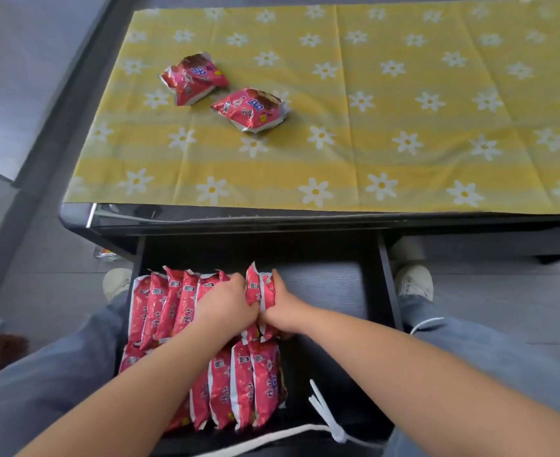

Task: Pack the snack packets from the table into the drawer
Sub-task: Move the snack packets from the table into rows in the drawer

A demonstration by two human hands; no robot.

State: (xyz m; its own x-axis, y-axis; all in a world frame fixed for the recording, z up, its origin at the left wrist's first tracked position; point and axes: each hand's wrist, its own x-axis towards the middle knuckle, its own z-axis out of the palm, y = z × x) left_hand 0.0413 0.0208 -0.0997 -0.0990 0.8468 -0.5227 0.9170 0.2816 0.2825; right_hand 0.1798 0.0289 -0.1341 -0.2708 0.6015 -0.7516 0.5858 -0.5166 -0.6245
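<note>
Wedging of the end packets (pixel 254 290) into the back row (pixel 166 301) is judged to be the step in hand. They stand on edge in the drawer (pixel 331 291), long axis running away from the person, like the rest of the row.

- Right hand (pixel 280 308): fingers wrapped round the end packets from the right side, clenched on them.
- Left hand (pixel 227 305): fingers curled over the right end of the back row, which appears to be held off to the left. The hands are touching.
- Front row (pixel 245 384): also on edge, partly hidden under the left forearm.
- The right part of the drawer is seen as bare dark board.

Two packets are not yet packed. The far packet (pixel 194 77) and near packet (pixel 250 108) lie flat on the yellow flowered cloth (pixel 403 94), just beside each other, long axes slanted. Both lie up and beyond the drawer, left of the table's middle. The left hand is judged the nearer one, and a forward reach over the table edge (pixel 272 222) would be called for. Task judged nearly done.
</note>
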